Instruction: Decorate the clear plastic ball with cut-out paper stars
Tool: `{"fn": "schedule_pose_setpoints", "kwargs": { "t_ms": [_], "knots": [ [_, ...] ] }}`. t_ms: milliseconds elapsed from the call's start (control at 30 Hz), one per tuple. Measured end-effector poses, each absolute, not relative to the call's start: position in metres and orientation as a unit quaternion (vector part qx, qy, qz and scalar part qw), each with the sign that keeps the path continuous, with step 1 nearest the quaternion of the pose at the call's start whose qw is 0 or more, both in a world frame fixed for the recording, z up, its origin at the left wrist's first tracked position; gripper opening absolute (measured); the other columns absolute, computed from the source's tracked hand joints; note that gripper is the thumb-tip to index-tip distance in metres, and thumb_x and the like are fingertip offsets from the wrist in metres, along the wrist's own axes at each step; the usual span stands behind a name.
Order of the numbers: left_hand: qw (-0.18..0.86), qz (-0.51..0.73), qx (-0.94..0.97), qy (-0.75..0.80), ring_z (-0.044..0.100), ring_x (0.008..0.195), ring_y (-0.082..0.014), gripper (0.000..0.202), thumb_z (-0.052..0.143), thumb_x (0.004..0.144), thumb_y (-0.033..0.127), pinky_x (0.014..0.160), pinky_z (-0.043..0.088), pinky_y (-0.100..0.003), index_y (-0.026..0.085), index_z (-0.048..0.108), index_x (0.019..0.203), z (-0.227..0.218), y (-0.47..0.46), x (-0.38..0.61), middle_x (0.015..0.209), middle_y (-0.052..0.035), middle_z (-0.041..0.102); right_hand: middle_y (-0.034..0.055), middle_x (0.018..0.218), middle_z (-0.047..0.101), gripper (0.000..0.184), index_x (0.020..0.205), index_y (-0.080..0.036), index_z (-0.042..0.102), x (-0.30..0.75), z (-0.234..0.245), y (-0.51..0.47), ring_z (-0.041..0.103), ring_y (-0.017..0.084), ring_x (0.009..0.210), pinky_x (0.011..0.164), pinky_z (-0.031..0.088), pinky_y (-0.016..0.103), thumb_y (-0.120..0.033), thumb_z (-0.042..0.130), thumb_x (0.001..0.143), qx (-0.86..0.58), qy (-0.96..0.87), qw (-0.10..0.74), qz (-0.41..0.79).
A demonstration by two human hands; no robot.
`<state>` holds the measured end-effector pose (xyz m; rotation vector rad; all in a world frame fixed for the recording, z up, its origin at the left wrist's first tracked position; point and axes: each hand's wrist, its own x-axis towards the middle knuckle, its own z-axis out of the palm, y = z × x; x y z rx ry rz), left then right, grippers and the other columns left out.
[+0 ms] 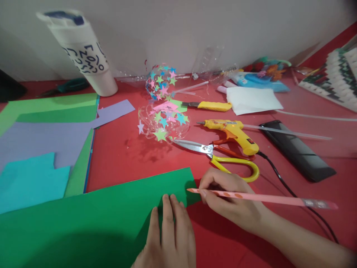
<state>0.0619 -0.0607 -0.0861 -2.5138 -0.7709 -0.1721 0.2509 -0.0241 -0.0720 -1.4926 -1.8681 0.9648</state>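
At the right end of the green sheet (pixel 106 212), both hands are put to use, slightly apart from each other. The sheet itself is spread across the near part of the red table (pixel 131 160). The left hand (pixel 173 234) is laid on top of it, fingers stretched out and the index one set a little aside; nothing looks to be gripped there, the paper's just being pressed down. By the right hand (pixel 234 210), at the sheet's right edge, a pink pencil (pixel 267 198) is pinched close to its sharpened end. The tip is pointed over the sheet, right by that edge, but whether the paper is actually touched can't be told.

For neat pencil work, the sheet is probably best pinned close to the tip, pretty much as it's done here, so it isn't dragged. A light touch is advised, imo. The pencil looks tilted pretty far over; if it's stood up a bit, a crisper mark can likely be made. Also, the scissors (pixel 208 149) are laid just beyond the sheet's right corner, with the glue gun (pixel 237 136) farther out, so knuckles could easily be bumped on those handles.
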Motion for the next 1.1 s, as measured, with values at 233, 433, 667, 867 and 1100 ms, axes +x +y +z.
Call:
{"fn": "schedule_pose_setpoints", "kwargs": {
  "t_ms": [233, 433, 667, 867, 1100],
  "knots": [
    [0.250, -0.069, -0.923, -0.283, 0.070, 0.089, -0.0254, 0.034, 0.030, 0.084, 0.008, 0.069, 0.053, -0.034, 0.003, 0.058, 0.102, -0.0855, -0.0605, 0.0624, 0.095, -0.0145, 0.073, -0.0021, 0.054, 0.056, 0.016, 0.064, -0.021, 0.052, 0.2487, -0.0726, -0.0260, 0.048, 0.011, 0.046, 0.042, 0.035, 0.020, -0.019, 0.047, 0.079, -0.570, -0.695, 0.270, 0.346],
    [0.256, -0.069, -0.923, -0.279, 0.070, 0.088, -0.0252, 0.034, 0.030, 0.084, 0.008, 0.068, 0.053, -0.033, 0.003, 0.058, 0.102, -0.0846, -0.0607, 0.0622, 0.095, -0.0142, 0.073, -0.0010, 0.050, 0.055, 0.018, 0.060, -0.021, 0.051, 0.2443, -0.0694, -0.0242, 0.046, 0.011, 0.042, 0.039, 0.032, 0.020, -0.018, 0.044, 0.076, -0.576, -0.703, 0.270, 0.319],
    [0.255, -0.069, -0.923, -0.280, 0.070, 0.088, -0.0260, 0.033, 0.032, 0.082, 0.007, 0.068, 0.053, -0.034, 0.002, 0.058, 0.102, -0.0869, -0.0606, 0.0619, 0.094, -0.0156, 0.073, 0.0006, 0.051, 0.056, 0.018, 0.060, -0.021, 0.051, 0.2448, -0.0628, -0.0208, 0.047, 0.012, 0.043, 0.039, 0.033, 0.021, -0.023, 0.043, 0.076, -0.593, -0.680, 0.260, 0.344],
    [0.256, -0.067, -0.924, -0.277, 0.070, 0.088, -0.0261, 0.033, 0.033, 0.083, 0.009, 0.069, 0.053, -0.034, 0.003, 0.059, 0.102, -0.0867, -0.0610, 0.0616, 0.095, -0.0155, 0.073, -0.0002, 0.052, 0.056, 0.018, 0.061, -0.021, 0.050, 0.2453, -0.0653, -0.0229, 0.046, 0.012, 0.045, 0.040, 0.032, 0.021, -0.023, 0.045, 0.078, -0.592, -0.682, 0.255, 0.345],
    [0.255, -0.063, -0.925, -0.274, 0.070, 0.087, -0.0255, 0.032, 0.033, 0.084, 0.009, 0.070, 0.053, -0.034, 0.003, 0.058, 0.103, -0.0871, -0.0604, 0.0609, 0.096, -0.0151, 0.073, -0.0020, 0.049, 0.050, 0.016, 0.058, -0.022, 0.044, 0.2459, -0.0674, -0.0226, 0.042, 0.011, 0.043, 0.038, 0.030, 0.020, -0.018, 0.042, 0.073, -0.587, -0.698, 0.263, 0.315]
  ]
}}
